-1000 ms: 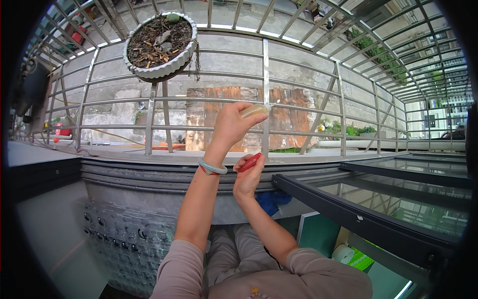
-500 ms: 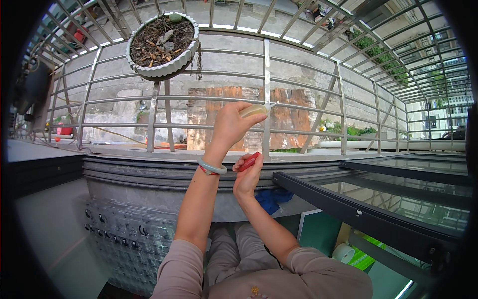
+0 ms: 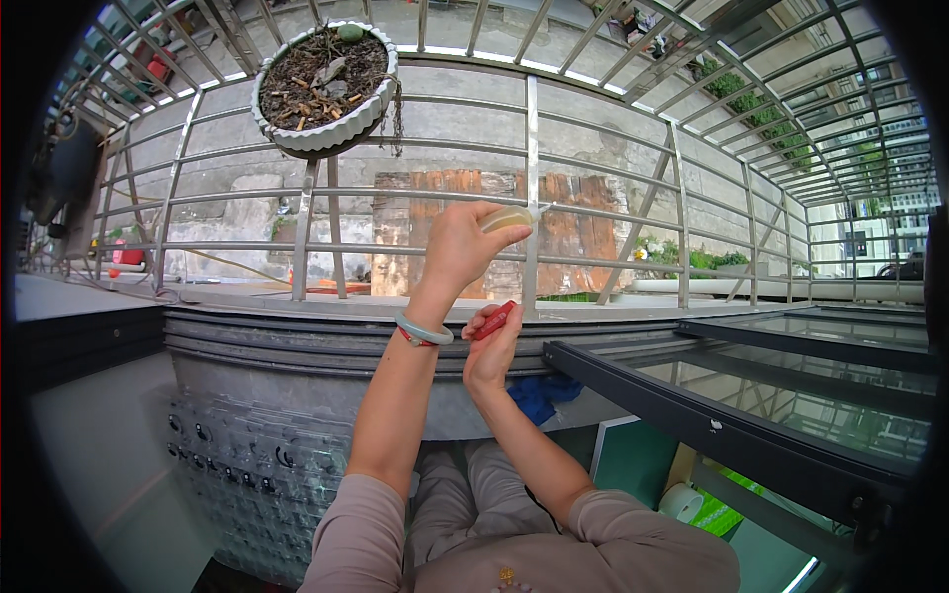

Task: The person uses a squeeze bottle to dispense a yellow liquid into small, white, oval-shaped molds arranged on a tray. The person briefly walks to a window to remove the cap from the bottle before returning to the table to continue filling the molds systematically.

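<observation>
Stretched out over the railing, my left hand (image 3: 458, 245) is closed around a small squeeze bottle (image 3: 508, 218) with yellowish contents. Its narrow white nozzle (image 3: 542, 210) points to the right, above a metal bar. A jade-coloured bangle (image 3: 423, 330) and a red band circle that wrist. Lower and to the right, nearer my body, my right hand (image 3: 490, 358) is curled around a short, flat red piece (image 3: 496, 321) whose exact kind I cannot make out. The two hands are apart, and the bottle and the red piece do not touch.
Metal railings (image 3: 530, 148) enclose the space ahead. A white oval planter (image 3: 388, 91) with dry soil stands at far left. Dark window tracks (image 3: 297, 341) run before me, with a sliding frame (image 3: 722, 425) at right. Blue cloth (image 3: 539, 397) lies beneath my right forearm.
My left forearm and bangle have shifted very slightly to the right. Both hands keep the same hold, and the right hand has stayed in place.
</observation>
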`<state>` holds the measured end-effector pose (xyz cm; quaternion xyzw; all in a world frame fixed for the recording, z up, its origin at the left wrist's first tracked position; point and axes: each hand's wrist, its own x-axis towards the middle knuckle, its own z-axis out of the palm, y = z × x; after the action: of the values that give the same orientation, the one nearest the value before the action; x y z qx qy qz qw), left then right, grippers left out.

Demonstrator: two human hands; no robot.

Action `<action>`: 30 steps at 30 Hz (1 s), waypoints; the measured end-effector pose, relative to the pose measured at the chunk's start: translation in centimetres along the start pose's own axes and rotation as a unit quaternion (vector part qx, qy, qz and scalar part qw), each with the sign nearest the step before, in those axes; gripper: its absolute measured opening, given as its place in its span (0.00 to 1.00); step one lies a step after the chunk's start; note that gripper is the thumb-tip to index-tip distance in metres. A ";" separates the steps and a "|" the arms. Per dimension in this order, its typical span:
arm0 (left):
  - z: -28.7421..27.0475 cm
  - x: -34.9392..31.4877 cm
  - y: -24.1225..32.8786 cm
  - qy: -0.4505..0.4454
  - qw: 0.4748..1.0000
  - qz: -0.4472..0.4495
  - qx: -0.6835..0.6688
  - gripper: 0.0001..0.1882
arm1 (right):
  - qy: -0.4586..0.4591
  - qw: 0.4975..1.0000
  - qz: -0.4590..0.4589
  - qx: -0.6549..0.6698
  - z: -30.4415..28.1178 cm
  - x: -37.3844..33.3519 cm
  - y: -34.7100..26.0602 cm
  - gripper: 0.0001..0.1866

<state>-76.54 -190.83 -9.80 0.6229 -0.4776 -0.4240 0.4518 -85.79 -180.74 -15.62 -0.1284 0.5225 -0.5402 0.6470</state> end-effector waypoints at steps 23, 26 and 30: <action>-1.5 -2.0 -0.1 0.037 0.998 -0.019 -0.049 0.20 | -0.027 0.999 -0.035 -0.024 0.2 -0.9 0.0 0.14; -3.3 -4.8 -0.3 0.059 0.980 -0.085 -0.170 0.21 | -0.042 0.996 -0.029 -0.079 0.1 -1.3 0.0 0.09; -6.9 -10.8 0.2 0.128 0.949 -0.140 -0.253 0.21 | -0.067 0.987 -0.022 -0.141 -0.2 -1.6 0.5 0.07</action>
<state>-71.97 -179.18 -6.94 0.5978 -0.2009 -0.5069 0.5876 -85.47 -179.17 -15.19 -0.2661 0.5461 -0.4654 0.6437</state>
